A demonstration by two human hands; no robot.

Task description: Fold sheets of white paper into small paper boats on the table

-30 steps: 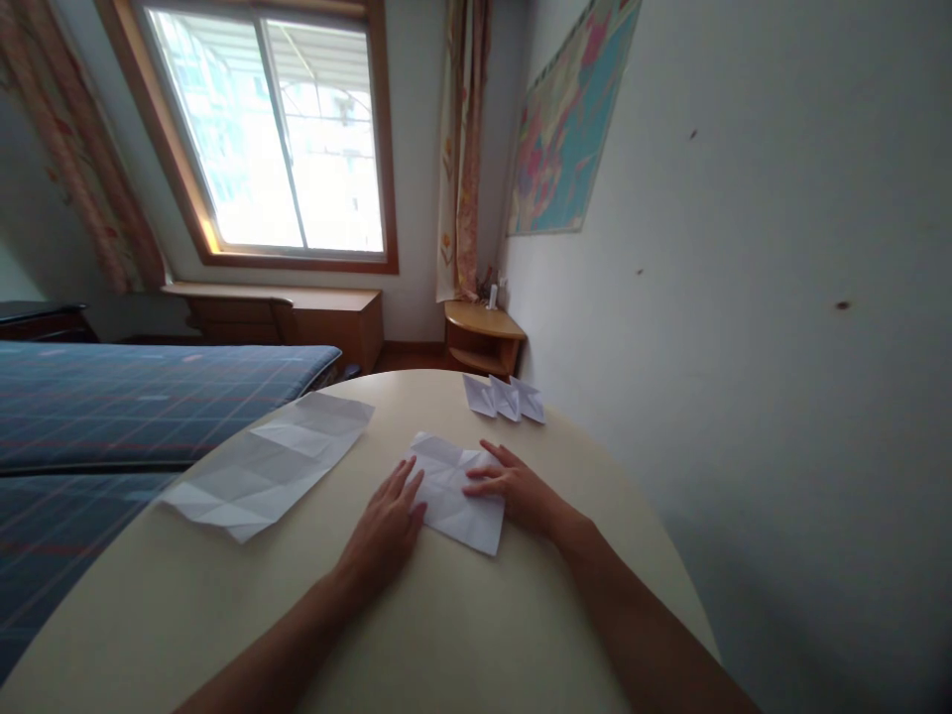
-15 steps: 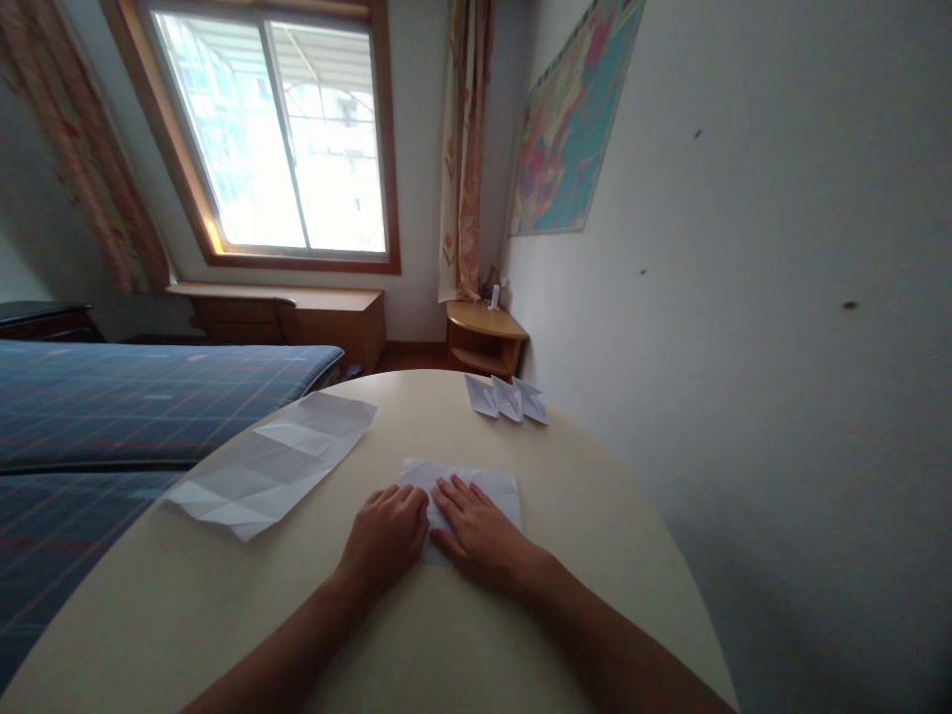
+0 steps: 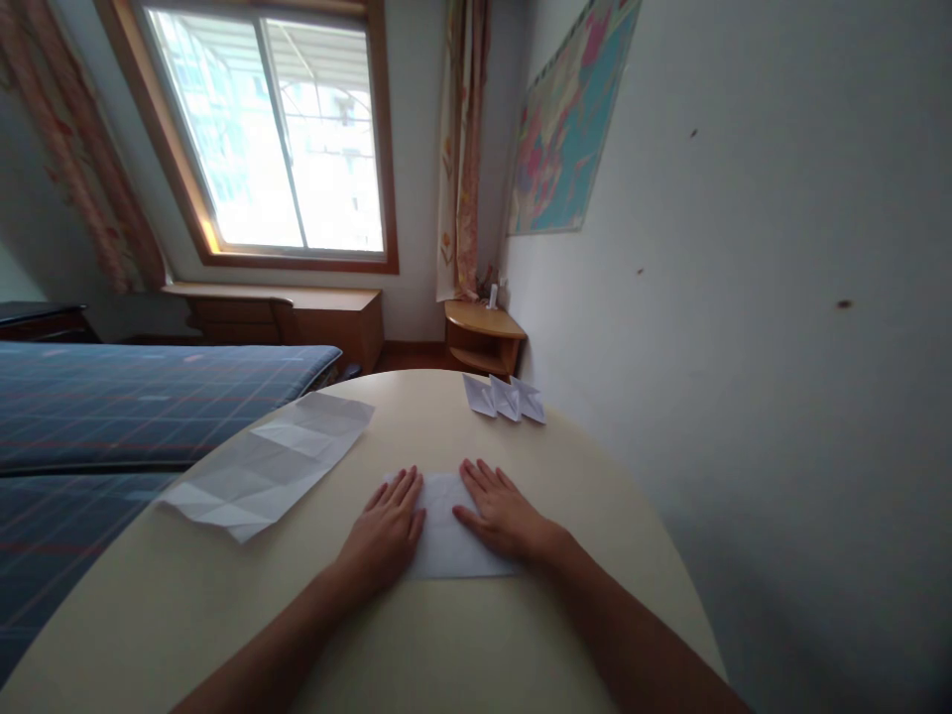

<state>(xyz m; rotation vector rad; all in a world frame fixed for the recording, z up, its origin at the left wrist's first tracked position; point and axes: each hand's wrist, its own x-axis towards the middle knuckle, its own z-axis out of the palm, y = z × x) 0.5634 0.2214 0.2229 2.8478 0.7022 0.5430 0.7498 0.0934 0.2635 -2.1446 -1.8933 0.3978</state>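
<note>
A sheet of white paper (image 3: 450, 540) lies flat on the pale round table in front of me. My left hand (image 3: 388, 521) rests palm down on the sheet's left side, fingers stretched forward. On the right side of the paper my right hand (image 3: 500, 508) lies flat, fingers spread and thumb pointing inward. Both hands hide the side edges of the paper; its middle and near edge show between them.
A larger creased white sheet (image 3: 279, 461) lies at the table's left. Several folded paper pieces (image 3: 506, 399) stand in a row near the far edge. A bed with a plaid mattress (image 3: 149, 397) borders the table (image 3: 595, 555) on the left, a wall on the right.
My hands have moved apart, the left to the left and the right to the right. The left fingers have straightened from a curled shape. More of the paper's middle shows, and its near edge lies closer to me.
</note>
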